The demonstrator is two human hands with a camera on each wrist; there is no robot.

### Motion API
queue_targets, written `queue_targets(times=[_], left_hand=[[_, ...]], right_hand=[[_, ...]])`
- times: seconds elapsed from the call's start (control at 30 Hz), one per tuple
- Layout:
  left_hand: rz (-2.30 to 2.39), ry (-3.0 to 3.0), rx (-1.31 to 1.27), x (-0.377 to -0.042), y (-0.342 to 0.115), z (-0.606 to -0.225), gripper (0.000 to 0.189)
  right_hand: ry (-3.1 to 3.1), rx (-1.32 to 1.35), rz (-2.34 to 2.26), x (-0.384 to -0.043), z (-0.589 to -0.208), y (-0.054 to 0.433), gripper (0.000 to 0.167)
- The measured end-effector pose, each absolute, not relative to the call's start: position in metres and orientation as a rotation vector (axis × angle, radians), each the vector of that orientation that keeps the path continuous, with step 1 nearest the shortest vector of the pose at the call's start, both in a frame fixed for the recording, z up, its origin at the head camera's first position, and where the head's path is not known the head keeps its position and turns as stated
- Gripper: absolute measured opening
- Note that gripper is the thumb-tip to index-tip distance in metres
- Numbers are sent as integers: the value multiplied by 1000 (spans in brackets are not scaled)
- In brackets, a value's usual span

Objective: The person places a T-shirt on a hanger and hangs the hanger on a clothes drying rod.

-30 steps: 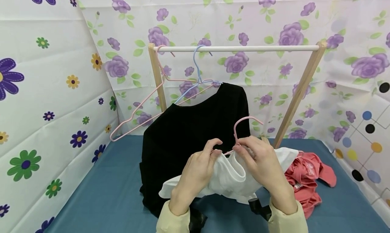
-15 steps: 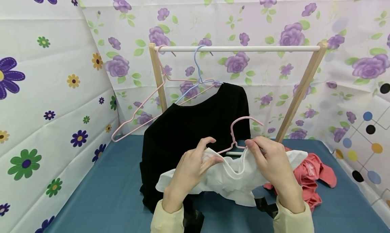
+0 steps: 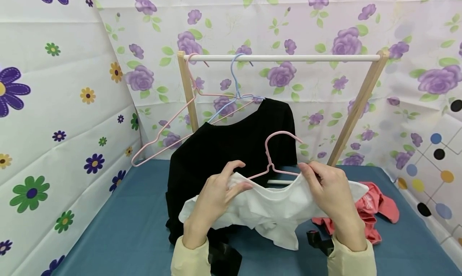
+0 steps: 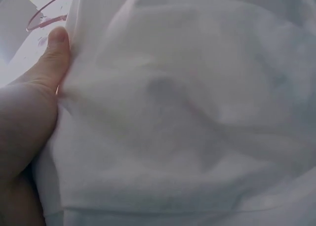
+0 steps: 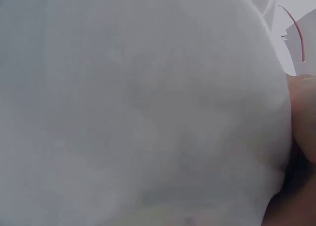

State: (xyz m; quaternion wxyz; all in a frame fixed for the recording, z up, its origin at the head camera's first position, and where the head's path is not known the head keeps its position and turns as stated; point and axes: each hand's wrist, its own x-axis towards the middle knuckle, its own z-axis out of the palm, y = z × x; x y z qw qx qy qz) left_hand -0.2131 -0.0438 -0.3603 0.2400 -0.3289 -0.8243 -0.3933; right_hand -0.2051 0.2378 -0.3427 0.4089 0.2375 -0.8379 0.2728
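Observation:
A white shirt (image 3: 267,208) is stretched between my two hands, with its neckline spread wide. My left hand (image 3: 211,201) grips the shirt left of the neckline, its thumb over the front. On the other side, my right hand (image 3: 332,189) pinches the cloth between thumb and fingers. A pink clothes hanger (image 3: 267,147) rises from the neck opening; its shoulders run into the shirt and their ends are hidden. White cloth fills most of both wrist views, with the left thumb (image 4: 55,53) at its edge in the left one.
Behind stands a wooden rack with a white rail (image 3: 317,58). A bare pink hanger (image 3: 159,137) and a blue hanger (image 3: 236,81) with a black top (image 3: 231,147) hang from it. A crumpled coral garment (image 3: 377,203) lies at right on the blue tabletop (image 3: 119,228).
My hands have moved apart, drawing the bunched neckline wide. My right hand has left the hanger's neck for the shirt. The pink hook has shifted left and slightly up.

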Motion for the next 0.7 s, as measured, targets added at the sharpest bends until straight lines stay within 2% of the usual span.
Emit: queue_targets(times=[0.23,0.5,0.7], left_hand=[[-1006,-2255,-876,-215,-54,-361,53],[-992,-2237,-844,-220,-60,-363,70],[-862,-2209,-829,-224,-65,-365,57]], right_hand=[[-2170,496,583,-204,-344,245,41],[-2223,424,617,-205,-344,252,43],[-2214,395,624,-205,-344,259,45]])
